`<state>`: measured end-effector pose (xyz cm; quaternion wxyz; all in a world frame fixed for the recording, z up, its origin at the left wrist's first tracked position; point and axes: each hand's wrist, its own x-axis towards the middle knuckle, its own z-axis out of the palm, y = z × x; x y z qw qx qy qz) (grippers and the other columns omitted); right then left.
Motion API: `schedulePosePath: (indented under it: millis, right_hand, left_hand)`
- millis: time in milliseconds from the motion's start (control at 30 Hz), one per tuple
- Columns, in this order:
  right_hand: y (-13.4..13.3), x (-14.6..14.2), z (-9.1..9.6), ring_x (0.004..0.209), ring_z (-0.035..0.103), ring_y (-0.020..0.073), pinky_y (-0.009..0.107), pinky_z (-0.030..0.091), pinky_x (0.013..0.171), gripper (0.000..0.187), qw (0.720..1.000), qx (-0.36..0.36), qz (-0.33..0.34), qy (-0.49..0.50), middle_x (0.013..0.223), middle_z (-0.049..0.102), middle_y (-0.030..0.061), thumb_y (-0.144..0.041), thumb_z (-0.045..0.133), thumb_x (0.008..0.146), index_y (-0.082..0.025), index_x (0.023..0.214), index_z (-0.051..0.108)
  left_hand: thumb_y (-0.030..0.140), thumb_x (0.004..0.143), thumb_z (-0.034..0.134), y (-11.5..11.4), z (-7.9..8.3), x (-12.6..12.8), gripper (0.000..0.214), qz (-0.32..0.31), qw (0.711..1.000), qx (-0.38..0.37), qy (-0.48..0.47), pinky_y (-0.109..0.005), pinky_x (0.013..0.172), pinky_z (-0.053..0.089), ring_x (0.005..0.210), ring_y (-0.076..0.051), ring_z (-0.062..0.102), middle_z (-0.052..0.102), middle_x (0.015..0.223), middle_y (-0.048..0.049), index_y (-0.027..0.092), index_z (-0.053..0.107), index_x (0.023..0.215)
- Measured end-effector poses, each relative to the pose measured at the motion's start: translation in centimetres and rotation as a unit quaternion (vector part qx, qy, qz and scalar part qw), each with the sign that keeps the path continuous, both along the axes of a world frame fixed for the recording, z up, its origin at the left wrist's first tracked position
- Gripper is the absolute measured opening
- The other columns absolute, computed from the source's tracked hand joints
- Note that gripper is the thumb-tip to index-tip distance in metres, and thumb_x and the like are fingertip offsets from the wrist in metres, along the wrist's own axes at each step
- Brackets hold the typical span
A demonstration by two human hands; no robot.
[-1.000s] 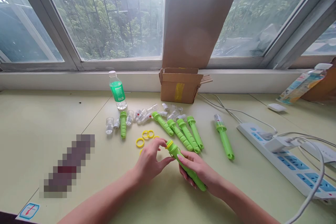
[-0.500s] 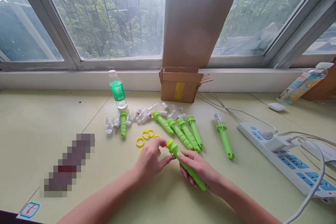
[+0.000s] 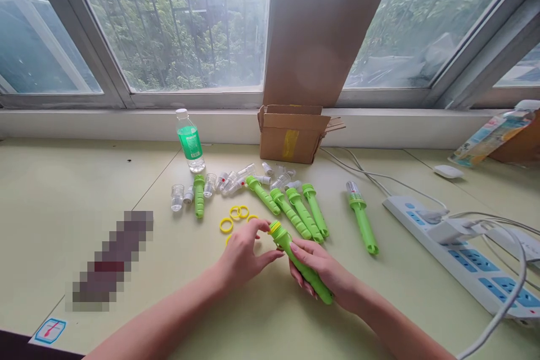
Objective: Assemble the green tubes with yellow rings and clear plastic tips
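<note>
My right hand [image 3: 321, 270] is wrapped round a green ribbed plastic handle [image 3: 314, 282] lying tilted over the table. A yellow ring [image 3: 274, 227] sits on the handle's top end. My left hand [image 3: 243, 253] pinches at that end, thumb and fingertips on the ring. Loose yellow rings [image 3: 226, 225] lie just beyond my left hand. Three more green handles [image 3: 295, 211] lie side by side behind, one green handle [image 3: 199, 196] lies further left, and one with a clear cap [image 3: 361, 218] lies to the right.
Clear plastic caps [image 3: 176, 197] and small clear parts [image 3: 236, 179] are scattered near a water bottle [image 3: 190, 140]. An open cardboard box [image 3: 291, 134] stands by the window sill. A white power strip [image 3: 459, 259] with cables lies at right. A blurred patch [image 3: 112, 261] lies at left.
Hardly anything differs: both hands stay on the green handle, and the view has shifted slightly.
</note>
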<state>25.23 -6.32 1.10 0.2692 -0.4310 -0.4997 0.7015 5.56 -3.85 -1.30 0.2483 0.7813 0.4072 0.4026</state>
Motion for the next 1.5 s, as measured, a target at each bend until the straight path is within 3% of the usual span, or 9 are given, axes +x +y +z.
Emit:
schedulePosePath:
  millis: [300, 433, 700, 933, 1167, 1400, 1500]
  right_hand:
    - [-0.20, 0.04, 0.03, 0.039, 0.039, 0.0056, 0.014, 0.031, 0.033, 0.035, 1.000, 0.010, 0.018, -0.002, 0.056, 0.048, -0.0057, -0.051, 0.043, 0.092, -0.019, 0.102, 0.052]
    - [-0.35, -0.18, -0.09, 0.036, 0.035, 0.0055, 0.013, 0.030, 0.031, 0.034, 0.998, 0.028, 0.003, -0.048, 0.051, 0.045, -0.0097, -0.043, 0.055, 0.087, -0.023, 0.113, 0.046]
    - [-0.47, -0.33, -0.18, 0.037, 0.040, 0.0039, 0.014, 0.033, 0.031, 0.022, 0.997, 0.060, -0.032, -0.028, 0.062, 0.050, -0.0081, -0.039, 0.060, 0.084, -0.022, 0.094, 0.049]
    - [-0.23, -0.13, 0.01, 0.041, 0.046, 0.0060, 0.017, 0.038, 0.036, 0.034, 0.998, 0.062, -0.026, -0.018, 0.066, 0.054, -0.0048, -0.048, 0.057, 0.084, -0.021, 0.104, 0.052]
    - [-0.17, -0.29, -0.24, 0.033, 0.040, 0.0050, 0.015, 0.031, 0.031, 0.042, 0.998, 0.029, -0.057, -0.019, 0.054, 0.052, -0.0046, -0.058, 0.039, 0.091, -0.019, 0.083, 0.050]
    - [-0.23, -0.50, -0.48, 0.032, 0.037, 0.0055, 0.015, 0.030, 0.029, 0.033, 0.997, 0.048, -0.037, -0.044, 0.051, 0.048, -0.0097, -0.048, 0.058, 0.084, -0.023, 0.102, 0.047]
    - [-0.33, -0.51, -0.62, 0.033, 0.040, 0.0059, 0.015, 0.030, 0.029, 0.032, 0.997, 0.047, -0.056, -0.036, 0.054, 0.051, -0.0098, -0.042, 0.063, 0.080, -0.023, 0.097, 0.045]
  left_hand:
    - [0.015, 0.080, 0.064, 0.10, -0.32, -0.03, 0.018, 0.006, 0.996, 0.087, -0.026, -0.034, 0.075, 0.056, 0.088, -0.018, 0.065, 0.067, 0.107, -0.0051, 0.021, 0.051, 0.091]
    - [0.014, 0.081, 0.064, -0.02, -0.18, 0.12, 0.018, -0.003, 0.994, 0.104, -0.042, -0.031, 0.075, 0.055, 0.091, -0.017, 0.065, 0.067, 0.108, -0.0061, 0.021, 0.050, 0.091]
    - [0.015, 0.083, 0.062, -0.01, -0.15, 0.10, 0.015, -0.006, 0.991, 0.130, -0.042, -0.033, 0.084, 0.053, 0.099, -0.018, 0.065, 0.067, 0.109, -0.0083, 0.020, 0.051, 0.091]
    - [0.014, 0.083, 0.061, 0.05, 0.01, 0.02, 0.015, -0.007, 0.990, 0.138, -0.039, -0.033, 0.083, 0.054, 0.102, -0.019, 0.064, 0.067, 0.109, -0.0090, 0.020, 0.053, 0.095]
    - [0.017, 0.082, 0.064, -0.18, 0.33, 0.07, 0.018, -0.014, 0.989, 0.143, -0.035, -0.033, 0.085, 0.053, 0.100, -0.018, 0.064, 0.066, 0.109, -0.0079, 0.020, 0.051, 0.094]
    - [0.016, 0.083, 0.063, 0.03, 0.13, 0.11, 0.017, -0.014, 0.987, 0.157, -0.040, -0.032, 0.083, 0.054, 0.097, -0.017, 0.064, 0.066, 0.107, -0.0080, 0.020, 0.051, 0.094]
    - [0.014, 0.082, 0.063, 0.04, 0.19, 0.05, 0.018, -0.016, 0.986, 0.161, -0.041, -0.032, 0.083, 0.054, 0.099, -0.017, 0.064, 0.066, 0.108, -0.0082, 0.020, 0.051, 0.094]
